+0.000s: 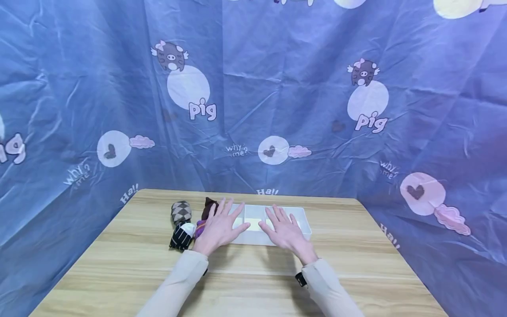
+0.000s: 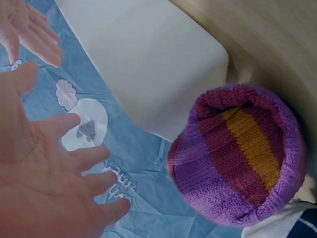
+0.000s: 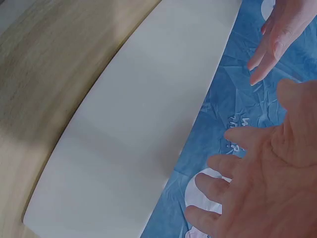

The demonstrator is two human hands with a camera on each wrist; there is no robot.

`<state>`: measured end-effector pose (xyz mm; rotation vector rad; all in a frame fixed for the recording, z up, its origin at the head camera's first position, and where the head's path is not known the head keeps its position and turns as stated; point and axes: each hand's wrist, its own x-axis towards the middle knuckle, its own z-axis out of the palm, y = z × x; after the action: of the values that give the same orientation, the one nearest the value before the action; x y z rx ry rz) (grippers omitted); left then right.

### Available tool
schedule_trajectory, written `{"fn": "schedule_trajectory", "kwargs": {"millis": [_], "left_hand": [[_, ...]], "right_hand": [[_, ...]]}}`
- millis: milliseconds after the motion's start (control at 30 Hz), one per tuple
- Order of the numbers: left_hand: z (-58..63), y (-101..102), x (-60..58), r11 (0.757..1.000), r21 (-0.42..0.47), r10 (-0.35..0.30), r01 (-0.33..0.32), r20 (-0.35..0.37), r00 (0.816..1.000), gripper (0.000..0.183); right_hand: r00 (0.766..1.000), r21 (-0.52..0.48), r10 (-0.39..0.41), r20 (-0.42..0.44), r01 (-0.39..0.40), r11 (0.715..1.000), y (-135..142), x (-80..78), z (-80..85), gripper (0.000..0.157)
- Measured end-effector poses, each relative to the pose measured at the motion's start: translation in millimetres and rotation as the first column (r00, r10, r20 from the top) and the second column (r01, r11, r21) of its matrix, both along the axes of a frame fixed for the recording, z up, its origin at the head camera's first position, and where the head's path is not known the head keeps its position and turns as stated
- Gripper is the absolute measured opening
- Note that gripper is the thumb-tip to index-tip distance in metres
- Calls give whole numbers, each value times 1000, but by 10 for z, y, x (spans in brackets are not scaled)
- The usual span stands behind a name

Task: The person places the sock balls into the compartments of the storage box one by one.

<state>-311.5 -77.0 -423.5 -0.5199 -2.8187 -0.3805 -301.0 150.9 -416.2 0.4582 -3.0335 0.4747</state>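
Note:
My left hand (image 1: pixel 219 226) is held with its fingers spread, palm down, over the left part of a white divided box (image 1: pixel 253 238). On the other side, my right hand (image 1: pixel 286 231) hovers over the box's right part, its fingers also straight and apart. Neither hand holds anything. Beside the left hand lies a rolled purple sock (image 2: pixel 237 153) with maroon and mustard stripes. Close to it are a black-and-white striped rolled sock (image 1: pixel 182 236), a grey argyle one (image 1: pixel 181 211) and a dark brown bundle (image 1: pixel 208 207), partly behind the left fingers.
The wooden table (image 1: pixel 130 255) carries the box near its back edge, with the socks to the box's left. A blue printed cloth (image 1: pixel 253 110) hangs behind the table and along both sides. Dividers split the box into compartments, partly covered by my hands.

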Motion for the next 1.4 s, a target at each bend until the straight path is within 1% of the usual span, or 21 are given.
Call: {"fn": "schedule_trajectory", "kwargs": {"millis": [100,200,267,333,400,500,600,667,767,833,900,1000,1100,1167,1267,1367,1400], "left_hand": [[19,-9,2,1000,12,-16,16,-7,1000,70],[25,-27,-12,999,32,-16,17,-20,1000,66],[25,-48,-18,998,60,-15,16,-17,1000,64],[29,-79,-25,996,94,-12,12,-1,1000,62],[38,-117,-27,989,145,-21,18,17,1000,60],[37,-169,-62,975,221,-21,11,43,999,61],[17,-241,-92,959,282,-9,-5,49,999,63],[-6,-299,-114,944,329,-2,-13,48,999,62],[-38,-391,-144,919,394,5,-18,34,999,60],[-59,-456,-166,902,430,17,-29,32,999,59],[-79,-523,-181,888,458,26,-32,19,999,59],[-118,-665,-169,875,484,28,-33,17,999,62],[-152,-804,-149,855,518,4,-24,39,999,65],[-175,-892,-140,840,541,-6,-32,69,998,67],[-210,-1012,-129,817,573,-3,-64,115,993,67],[-243,-1125,-120,792,602,26,-107,141,990,64],[-253,-1160,-119,788,605,36,-114,141,989,62]], "right_hand": [[1000,-5,-1,-6,1,1000,-1,1,-2,72],[999,-36,-11,-30,10,999,11,-8,-1,69],[998,-90,-14,-62,8,996,25,-20,-3,66],[996,-164,-14,-91,-1,986,43,-29,-5,63],[994,-238,-27,-106,1,971,66,-40,-16,59],[994,-340,-39,-102,2,940,132,-85,-40,54],[992,-409,-54,-111,4,913,209,-123,-71,48],[991,-451,-60,-122,-1,892,271,-148,-94,44],[989,-496,-97,-111,30,868,379,-183,-118,41],[987,-508,-122,-104,53,860,463,-211,-134,43],[985,-495,-140,-100,73,866,550,-232,-147,47],[986,-461,-129,-103,68,885,650,-209,-172,55],[992,-463,-116,-52,80,883,741,-183,-200,63],[993,-472,-118,-5,101,876,797,-170,-222,67],[991,-487,-123,50,132,863,861,-156,-249,74],[988,-512,-124,94,155,845,907,-139,-268,80],[986,-521,-125,110,165,837,921,-133,-277,82]]}}
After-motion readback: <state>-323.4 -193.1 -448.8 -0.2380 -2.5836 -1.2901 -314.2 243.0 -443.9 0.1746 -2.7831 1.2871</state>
